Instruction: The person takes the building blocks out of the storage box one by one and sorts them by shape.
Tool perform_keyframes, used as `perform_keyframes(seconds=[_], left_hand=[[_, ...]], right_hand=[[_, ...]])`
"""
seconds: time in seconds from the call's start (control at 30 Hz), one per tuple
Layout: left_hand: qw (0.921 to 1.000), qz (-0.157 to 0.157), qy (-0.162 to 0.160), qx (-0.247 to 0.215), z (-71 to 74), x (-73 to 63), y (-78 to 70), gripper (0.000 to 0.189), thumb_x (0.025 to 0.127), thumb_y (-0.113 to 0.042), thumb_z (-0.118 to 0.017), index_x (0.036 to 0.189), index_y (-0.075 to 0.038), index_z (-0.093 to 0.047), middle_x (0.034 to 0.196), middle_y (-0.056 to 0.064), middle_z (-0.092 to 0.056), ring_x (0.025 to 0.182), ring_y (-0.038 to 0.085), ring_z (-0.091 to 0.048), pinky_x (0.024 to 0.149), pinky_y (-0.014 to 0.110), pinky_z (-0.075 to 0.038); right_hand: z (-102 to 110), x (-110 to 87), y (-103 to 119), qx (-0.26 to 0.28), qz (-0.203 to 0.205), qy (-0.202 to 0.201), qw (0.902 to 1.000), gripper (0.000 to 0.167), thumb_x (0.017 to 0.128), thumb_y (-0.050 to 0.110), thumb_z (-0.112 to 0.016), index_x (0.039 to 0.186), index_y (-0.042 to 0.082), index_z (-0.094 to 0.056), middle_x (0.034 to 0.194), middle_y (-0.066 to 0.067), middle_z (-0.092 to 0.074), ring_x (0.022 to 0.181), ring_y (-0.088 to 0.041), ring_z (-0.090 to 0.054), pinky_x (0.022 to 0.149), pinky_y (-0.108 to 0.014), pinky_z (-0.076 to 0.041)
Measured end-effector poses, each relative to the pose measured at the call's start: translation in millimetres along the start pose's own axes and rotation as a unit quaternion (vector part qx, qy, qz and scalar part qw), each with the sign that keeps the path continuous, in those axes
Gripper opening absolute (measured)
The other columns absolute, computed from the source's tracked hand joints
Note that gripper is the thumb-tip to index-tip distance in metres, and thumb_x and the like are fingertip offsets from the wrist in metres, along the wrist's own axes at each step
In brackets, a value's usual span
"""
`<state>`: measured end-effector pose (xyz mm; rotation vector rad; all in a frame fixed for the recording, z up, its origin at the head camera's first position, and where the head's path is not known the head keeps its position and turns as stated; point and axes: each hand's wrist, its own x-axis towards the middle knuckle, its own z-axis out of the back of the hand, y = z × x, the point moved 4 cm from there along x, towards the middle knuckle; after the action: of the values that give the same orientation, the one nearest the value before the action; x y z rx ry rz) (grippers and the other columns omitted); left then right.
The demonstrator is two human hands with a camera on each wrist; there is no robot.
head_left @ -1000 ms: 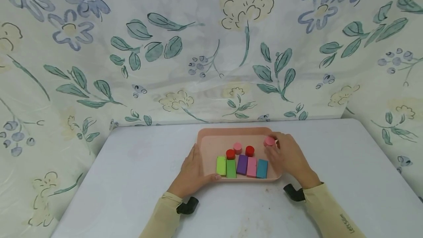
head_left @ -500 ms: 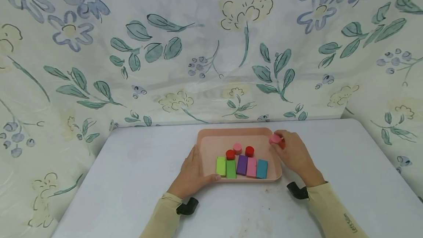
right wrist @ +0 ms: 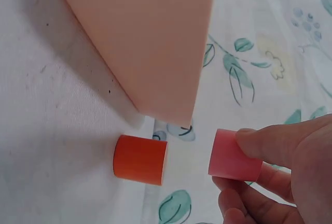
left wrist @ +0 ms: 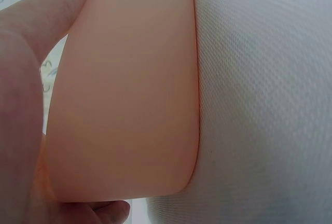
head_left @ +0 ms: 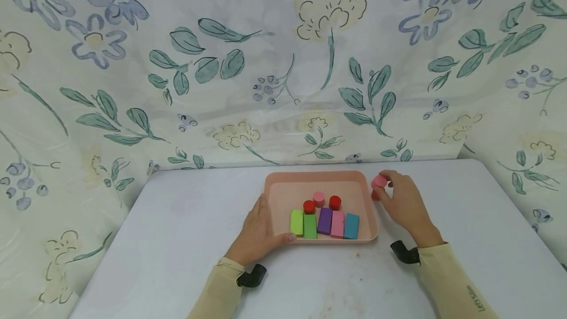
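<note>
At the tray's right side, my right hand (head_left: 405, 208) pinches a pink cylinder block (head_left: 379, 181) between thumb and fingers. In the right wrist view this pink block (right wrist: 228, 155) is apart from an orange-red cylinder block (right wrist: 139, 159), which stands on the table just below it. My left hand (head_left: 256, 236) holds the near left corner of the peach tray (head_left: 283, 186), thumb over the front rim and fingers along the left side. Inside the tray are two red cylinders (head_left: 334, 203), one pink cylinder (head_left: 318, 199) and a row of coloured rectangular blocks (head_left: 325, 221).
The white table (head_left: 186, 220) extends around the tray on every side. A flowered cloth (head_left: 274, 127) hangs along the table's back edge and at both sides. A black device (head_left: 404, 252) is on the right wrist, and another black device (head_left: 252, 275) on the left.
My right hand has carried the pink cylinder rightward from over the tray to above the orange-red cylinder outside it. The left hand and tray have stayed in place.
</note>
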<state>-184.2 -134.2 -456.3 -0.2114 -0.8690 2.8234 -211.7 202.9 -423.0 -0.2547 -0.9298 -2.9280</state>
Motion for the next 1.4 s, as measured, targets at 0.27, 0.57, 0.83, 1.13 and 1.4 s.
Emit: perform_keyframes(seconds=[0.27, 0.57, 0.83, 1.13, 1.4], left_hand=[[0.9999, 0.002, -0.005, -0.013, -0.6, 0.4, 0.1, 0.129, 0.075, -0.061, -0.078, 0.159, 0.004, -0.005, 0.165, 0.023, -0.012, 0.148, 0.042, -0.021, 0.117, 0.059, -0.023], [0.9999, -0.006, -0.007, -0.007, -0.9, -0.3, 1.3, 0.129, 0.076, -0.062, -0.078, 0.158, 0.006, -0.005, 0.165, 0.025, -0.011, 0.148, 0.042, -0.021, 0.118, 0.058, -0.023], [0.9999, -0.003, -0.008, -0.011, -1.2, -0.3, 1.2, 0.13, 0.075, -0.062, -0.078, 0.159, 0.003, -0.004, 0.165, 0.023, -0.011, 0.148, 0.041, -0.021, 0.117, 0.059, -0.024], [0.9999, -0.009, -0.007, -0.004, -1.0, 0.4, 1.2, 0.13, 0.076, -0.062, -0.078, 0.158, 0.007, -0.004, 0.164, 0.026, -0.011, 0.148, 0.043, -0.021, 0.117, 0.058, -0.024], [0.9999, -0.01, -0.007, -0.008, -1.1, 1.0, 1.3, 0.13, 0.075, -0.063, -0.078, 0.159, 0.004, -0.004, 0.165, 0.024, -0.011, 0.148, 0.042, -0.021, 0.117, 0.059, -0.024]], right_hand=[[3, 1.6, -5, 0.009, 0.001, -0.004, 1.0, 0.046, 0.097, 0.013, -0.066, 0.134, -0.009, -0.052, 0.122, -0.027, -0.06, 0.111, -0.042, -0.054, 0.094, -0.056, -0.051], [6, 1.6, -12, 0.005, -0.035, -0.001, 0.9994, 0.048, 0.098, 0.013, -0.064, 0.137, -0.01, -0.049, 0.123, -0.03, -0.058, 0.112, -0.044, -0.052, 0.093, -0.056, -0.051], [7, 4.3, -18, -0.001, -0.044, -0.009, 0.999, 0.047, 0.098, 0.012, -0.064, 0.137, -0.01, -0.049, 0.126, -0.03, -0.057, 0.113, -0.044, -0.052, 0.094, -0.056, -0.051], [5, 5.7, -26, 0.001, -0.055, -0.007, 0.9985, 0.045, 0.099, 0.013, -0.063, 0.135, -0.01, -0.05, 0.123, -0.03, -0.058, 0.112, -0.044, -0.052, 0.094, -0.056, -0.051], [2, 8.9, -33, -0.005, -0.058, 0.003, 0.9983, 0.043, 0.098, 0.012, -0.063, 0.133, -0.011, -0.051, 0.119, -0.029, -0.06, 0.108, -0.043, -0.054, 0.092, -0.055, -0.052]])
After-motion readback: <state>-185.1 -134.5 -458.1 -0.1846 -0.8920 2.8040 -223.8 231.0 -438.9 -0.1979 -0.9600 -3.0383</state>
